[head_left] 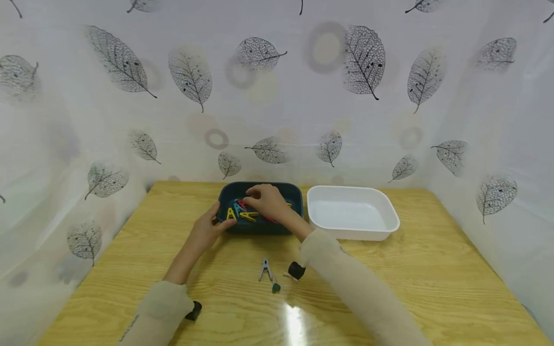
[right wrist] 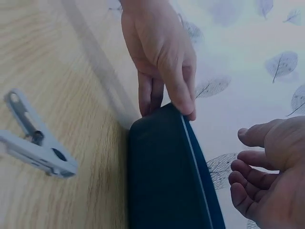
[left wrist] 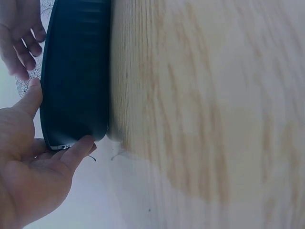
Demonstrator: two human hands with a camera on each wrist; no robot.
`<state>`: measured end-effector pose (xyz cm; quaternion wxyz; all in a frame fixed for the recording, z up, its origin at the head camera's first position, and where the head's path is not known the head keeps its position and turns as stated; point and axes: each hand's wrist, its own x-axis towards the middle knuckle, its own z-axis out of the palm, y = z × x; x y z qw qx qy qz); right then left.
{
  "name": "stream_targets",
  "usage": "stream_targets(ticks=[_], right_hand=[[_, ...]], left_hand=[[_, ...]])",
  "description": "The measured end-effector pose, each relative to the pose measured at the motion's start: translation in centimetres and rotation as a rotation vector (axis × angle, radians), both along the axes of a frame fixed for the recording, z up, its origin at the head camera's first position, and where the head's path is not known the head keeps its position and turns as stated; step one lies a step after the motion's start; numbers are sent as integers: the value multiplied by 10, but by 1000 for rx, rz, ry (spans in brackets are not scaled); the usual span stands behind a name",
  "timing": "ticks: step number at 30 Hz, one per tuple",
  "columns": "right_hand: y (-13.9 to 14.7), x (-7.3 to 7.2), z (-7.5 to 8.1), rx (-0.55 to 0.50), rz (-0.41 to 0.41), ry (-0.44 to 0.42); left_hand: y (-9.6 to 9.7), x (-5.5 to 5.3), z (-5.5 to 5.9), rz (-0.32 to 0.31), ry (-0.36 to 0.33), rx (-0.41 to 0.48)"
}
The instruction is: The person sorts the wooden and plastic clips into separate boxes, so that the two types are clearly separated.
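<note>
A dark teal bin [head_left: 259, 228] holds several plastic clothespins: a yellow clothespin [head_left: 248, 216], a blue clothespin [head_left: 238, 208] and a red clothespin [head_left: 241, 204] among them. My left hand [head_left: 207, 229] grips the bin's left end, thumb at the near rim and fingers on the outer wall. Over the bin is my right hand [head_left: 269, 202], fingers loosely bent. Nothing shows between those fingers in the right wrist view, where the hand [right wrist: 274, 174] stands beside the rim. The bin's floor under the right hand is partly hidden.
To the right of the teal bin stands a white bin [head_left: 352, 230]. A grey clothespin [head_left: 265, 269] lies on the wooden table [head_left: 233, 307] in front, beside a small dark green piece [head_left: 276, 287]. A leaf-patterned curtain [head_left: 277, 96] surrounds the table's back and sides.
</note>
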<state>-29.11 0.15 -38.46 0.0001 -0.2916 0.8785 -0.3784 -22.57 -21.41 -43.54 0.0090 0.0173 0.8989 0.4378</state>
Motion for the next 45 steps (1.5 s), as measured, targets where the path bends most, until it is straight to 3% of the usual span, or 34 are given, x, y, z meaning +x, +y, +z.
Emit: stream_targets(ticks=[11, 27, 37, 45], right_hand=[[35, 41, 7, -64, -25, 83], [78, 92, -9, -97, -2, -47], [90, 109, -30, -34, 9, -29], [93, 117, -42, -29, 56, -109]], left_hand=[[2, 1, 2, 10, -5, -22], [3, 4, 2, 3, -5, -56], [4, 6, 3, 1, -17, -47], [4, 5, 5, 0, -9, -46]])
